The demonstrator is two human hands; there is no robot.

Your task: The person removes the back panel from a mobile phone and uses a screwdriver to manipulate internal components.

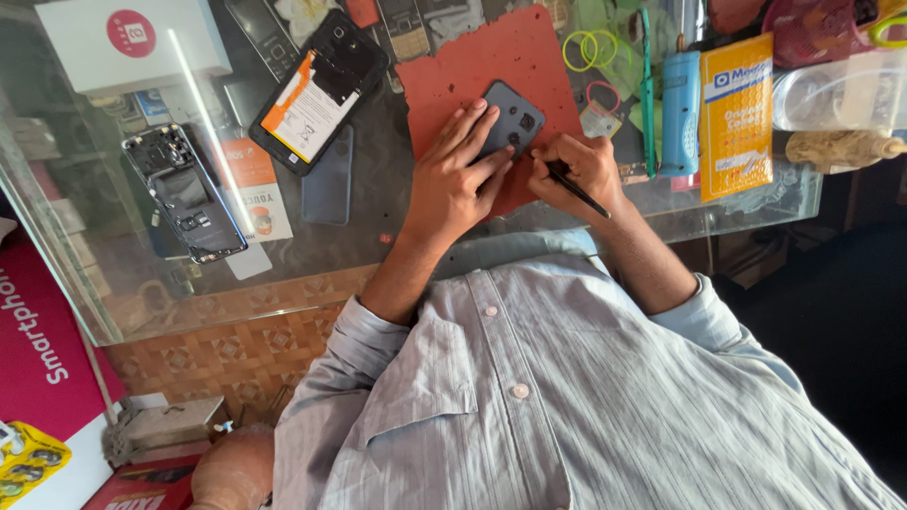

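A: Item one, the hands?
B: Left hand, fingers spread flat, pressing down on a dark phone, which lies back-up on a red mat. Right hand, clenched round a thin black tool; the tool's tip end is at the phone's near edge, hidden by the fingers.

A: Where is the mat?
B: On the glass tabletop, towards its far edge, right of the middle. The phone sits in the mat's near half.

A: Left of the mat?
B: A black phone with an orange-and-white sheet on its face, tilted. Just beside it, nearer the person, a plain dark slab, likely a back cover. Further left, an opened phone frame with its inner parts showing. A white box with a red round mark at the far left corner.

A: Right of the mat?
B: Yellow-green rubber bands, one pink band, a green-handled tool, a blue cylinder-shaped device, a yellow packet. A clear plastic tub at the right edge, a pale wooden handle just in front of it.

A: Under the glass?
B: Old keypad phones show near the far edge.

A: The person?
B: Grey striped shirt, sleeves rolled.
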